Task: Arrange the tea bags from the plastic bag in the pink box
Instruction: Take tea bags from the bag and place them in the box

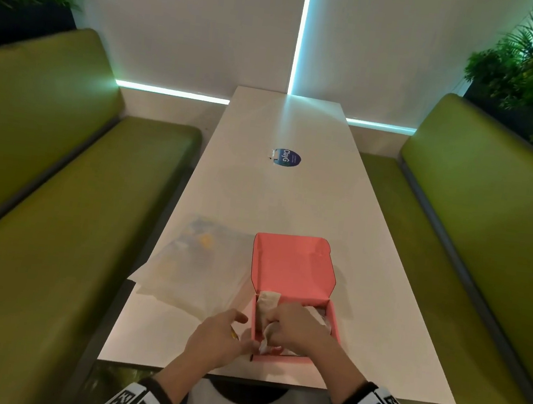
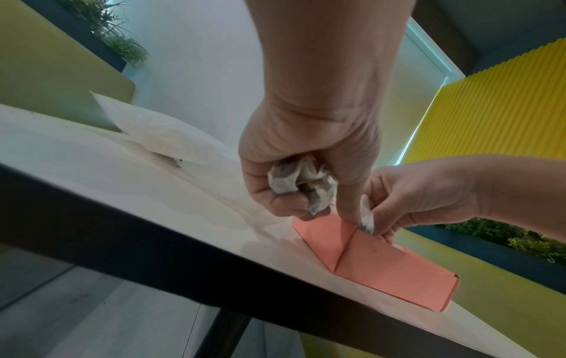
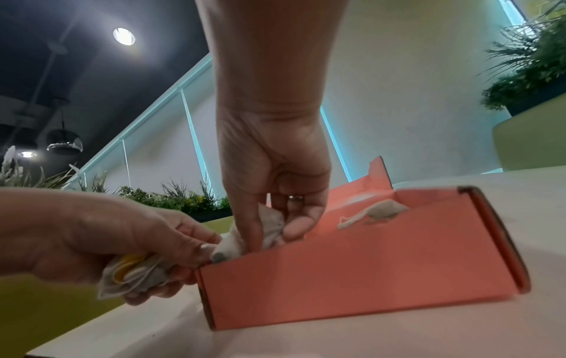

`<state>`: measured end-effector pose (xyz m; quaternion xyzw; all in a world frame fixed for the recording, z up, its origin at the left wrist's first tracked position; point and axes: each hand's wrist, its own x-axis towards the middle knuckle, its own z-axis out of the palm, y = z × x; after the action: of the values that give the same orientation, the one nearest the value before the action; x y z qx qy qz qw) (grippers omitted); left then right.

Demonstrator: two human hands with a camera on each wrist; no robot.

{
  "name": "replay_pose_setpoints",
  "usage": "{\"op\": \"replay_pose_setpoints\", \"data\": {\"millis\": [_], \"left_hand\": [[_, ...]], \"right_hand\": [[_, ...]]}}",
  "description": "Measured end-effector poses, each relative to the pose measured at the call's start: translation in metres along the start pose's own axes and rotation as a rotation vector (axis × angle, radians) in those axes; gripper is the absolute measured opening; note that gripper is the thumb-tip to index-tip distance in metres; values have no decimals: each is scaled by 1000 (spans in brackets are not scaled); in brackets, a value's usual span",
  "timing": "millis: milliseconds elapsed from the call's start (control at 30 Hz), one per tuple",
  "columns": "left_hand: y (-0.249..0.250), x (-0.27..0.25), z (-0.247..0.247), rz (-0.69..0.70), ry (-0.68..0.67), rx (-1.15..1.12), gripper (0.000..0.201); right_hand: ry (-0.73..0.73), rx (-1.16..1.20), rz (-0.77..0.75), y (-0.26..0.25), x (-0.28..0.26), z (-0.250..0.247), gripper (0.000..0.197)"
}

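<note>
Fingers of the right hand (image 1: 293, 326) pinch one tea bag (image 3: 269, 225) over the pink box's (image 1: 337, 328) near-left corner. Left hand (image 1: 214, 340), just outside that corner, clutches a crumpled bundle of tea bags (image 2: 301, 185). Box open on white bench (image 1: 284, 130), lid upright; plastic bag (image 1: 197, 260) just left.

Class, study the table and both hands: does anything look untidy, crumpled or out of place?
Yes. The left hand grips a crumpled bunch of tea bags beside the pink box, not laid flat. The plastic bag lies rumpled on the table. Nothing looks spilled.
</note>
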<state>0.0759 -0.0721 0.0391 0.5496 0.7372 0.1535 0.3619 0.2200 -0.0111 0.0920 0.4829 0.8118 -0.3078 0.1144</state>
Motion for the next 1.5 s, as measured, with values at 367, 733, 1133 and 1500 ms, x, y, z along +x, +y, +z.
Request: {"op": "replay_pose_setpoints", "data": {"millis": [367,733,1133,1500], "left_hand": [[0,0,0,-5,1,-13,52],[2,0,-1,-2,4,-9,53],[1,-2,-1,23,8,14,59],[1,-1,-1,16,2,-3,56]], "right_hand": [[91,-165,123,-19,24,12,23],[285,-3,136,-9,13,12,38],[39,-155,191,-11,-2,20,26],[227,-89,149,9,2,15,20]]}}
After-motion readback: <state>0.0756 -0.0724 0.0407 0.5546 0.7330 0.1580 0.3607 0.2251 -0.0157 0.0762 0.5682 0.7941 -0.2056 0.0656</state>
